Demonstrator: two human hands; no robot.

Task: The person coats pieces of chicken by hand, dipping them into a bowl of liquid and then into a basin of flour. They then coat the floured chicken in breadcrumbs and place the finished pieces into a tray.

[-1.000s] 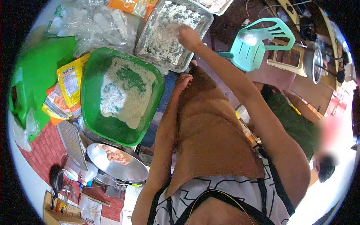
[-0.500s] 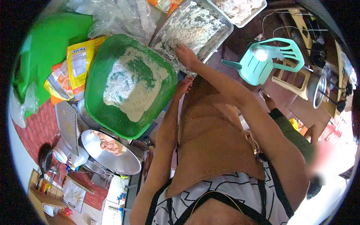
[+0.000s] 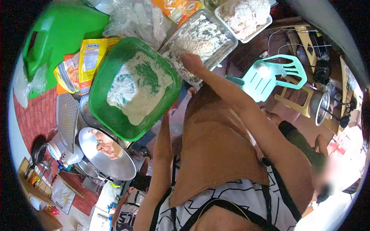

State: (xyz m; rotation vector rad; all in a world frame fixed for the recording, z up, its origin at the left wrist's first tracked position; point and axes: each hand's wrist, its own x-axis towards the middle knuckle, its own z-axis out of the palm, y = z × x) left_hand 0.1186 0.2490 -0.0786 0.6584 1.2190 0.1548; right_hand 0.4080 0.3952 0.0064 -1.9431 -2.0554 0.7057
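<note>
Steel tray (image 3: 233, 41), upper centre: right hand (image 3: 191, 62) fingers-down in flour (image 3: 204, 36) at near corner, grip unreadable; hard push could tip it.

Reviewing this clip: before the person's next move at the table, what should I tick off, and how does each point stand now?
1. Right hand is in the metal tray: ok, fingers are down in the crumb mix.
2. Right hand holds a piece: cannot tell, the hand and the mix hide it.
3. Left hand is free: cannot tell, it is mostly hidden at the green basin rim.
4. Green basin has flour: ok, heaped.
5. Raw chicken on the steel plate: ok, pieces are there.
</note>
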